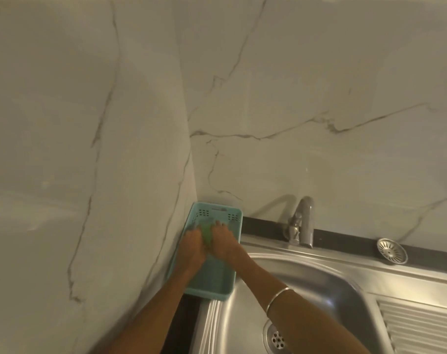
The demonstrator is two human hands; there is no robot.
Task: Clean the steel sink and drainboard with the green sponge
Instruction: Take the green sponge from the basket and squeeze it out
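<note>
The green sponge (206,233) shows as a small green patch inside a teal plastic basket (209,282) in the corner left of the sink. My left hand (193,245) and my right hand (222,238) are both down in the basket, pressed together around the sponge and holding it between them. Most of the sponge is hidden by my fingers. The steel sink (314,284) lies to the right, with its drain (277,337) near the bottom. The ribbed drainboard (419,325) is at the lower right.
A steel tap (304,221) stands behind the sink on a dark ledge. A round metal strainer (392,251) lies on that ledge further right. Marble-patterned walls (89,149) close in on the left and behind. A bangle sits on my right wrist.
</note>
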